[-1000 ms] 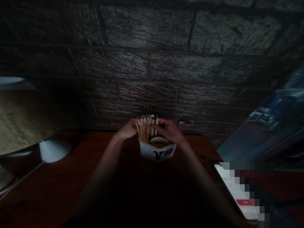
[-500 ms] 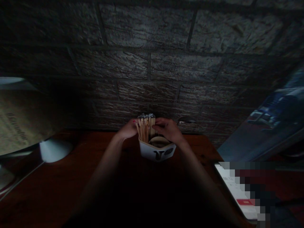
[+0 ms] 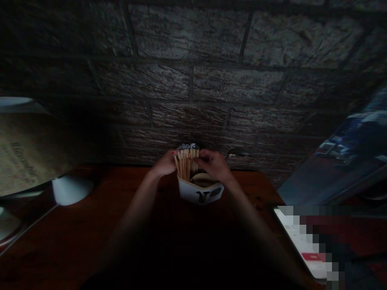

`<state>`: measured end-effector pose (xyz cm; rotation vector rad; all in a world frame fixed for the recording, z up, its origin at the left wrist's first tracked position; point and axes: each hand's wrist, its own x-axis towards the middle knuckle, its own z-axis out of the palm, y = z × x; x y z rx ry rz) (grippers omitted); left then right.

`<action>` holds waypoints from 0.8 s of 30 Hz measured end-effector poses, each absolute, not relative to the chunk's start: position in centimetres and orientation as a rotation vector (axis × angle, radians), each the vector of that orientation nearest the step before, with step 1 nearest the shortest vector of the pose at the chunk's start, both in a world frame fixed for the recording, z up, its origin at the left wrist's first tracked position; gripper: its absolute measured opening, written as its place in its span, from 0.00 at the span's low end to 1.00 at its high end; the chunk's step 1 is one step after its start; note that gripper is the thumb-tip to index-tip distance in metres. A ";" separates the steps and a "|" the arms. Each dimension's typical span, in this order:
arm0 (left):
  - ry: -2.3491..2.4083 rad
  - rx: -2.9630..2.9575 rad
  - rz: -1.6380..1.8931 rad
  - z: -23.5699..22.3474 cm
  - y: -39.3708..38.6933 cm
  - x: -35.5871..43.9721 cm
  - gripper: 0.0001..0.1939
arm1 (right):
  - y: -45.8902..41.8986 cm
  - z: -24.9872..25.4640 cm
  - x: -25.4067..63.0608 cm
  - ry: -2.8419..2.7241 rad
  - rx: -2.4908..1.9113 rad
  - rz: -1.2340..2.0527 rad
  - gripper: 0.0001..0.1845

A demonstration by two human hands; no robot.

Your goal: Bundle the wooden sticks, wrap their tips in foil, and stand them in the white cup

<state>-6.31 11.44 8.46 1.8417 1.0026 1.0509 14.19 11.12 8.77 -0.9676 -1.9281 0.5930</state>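
Observation:
A white angled container (image 3: 201, 195) with a dark printed mark stands on the wooden table near the wall. Upright in its left part is a bundle of thin wooden sticks (image 3: 184, 165), perhaps stirrers, with something shiny and silvery (image 3: 188, 146) just behind their tops. My left hand (image 3: 165, 163) is closed against the bundle's left side, its fingertips partly hidden behind the sticks. From the other side, my right hand (image 3: 215, 164) pinches at the sticks with bent fingers. A round, pale brown rim (image 3: 203, 179) shows in the container's right part, under my right hand.
A dark brick wall (image 3: 193, 80) rises directly behind the table (image 3: 121, 189). To the left are a large tan printed shape (image 3: 27, 153) and a white cone-shaped base (image 3: 72, 191). A white tablet-like panel (image 3: 294, 237) lies at the right edge, partly pixelated.
My fingers have shifted slightly on the stick bundle, and its tops look a little more even. The container stays in place.

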 end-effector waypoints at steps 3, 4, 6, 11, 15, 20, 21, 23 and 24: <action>1.019 1.851 1.060 8.5 11.4 -6.3 0.10 | 11.0 8.8 14.1 -1.892 -0.953 0.609 0.05; 1.017 1.846 1.065 8.5 11.4 -6.3 0.11 | 11.0 8.8 14.1 -1.891 -0.958 0.616 0.05; 1.006 1.835 1.079 8.4 11.5 -6.3 0.11 | 11.0 8.8 14.0 -1.894 -0.980 0.626 0.05; 0.967 1.828 1.085 8.3 11.6 -6.3 0.12 | 11.2 8.6 14.0 -1.897 -0.993 0.679 0.04; 0.937 1.826 1.058 8.2 11.6 -6.3 0.15 | 11.1 8.6 14.1 -1.904 -0.965 0.734 0.07; 0.937 1.828 1.020 8.4 11.4 -6.2 0.19 | 10.8 9.1 14.6 -1.925 -1.045 0.647 0.17; 0.937 1.826 1.011 8.5 11.3 -6.1 0.20 | 10.8 9.3 14.8 -1.923 -1.066 0.617 0.20; 0.935 1.820 1.005 8.7 11.1 -6.0 0.21 | 10.7 9.6 15.2 -1.895 -1.090 0.567 0.25; 0.931 1.818 1.006 8.7 11.1 -5.9 0.20 | 10.5 9.9 15.4 -1.870 -1.090 0.551 0.26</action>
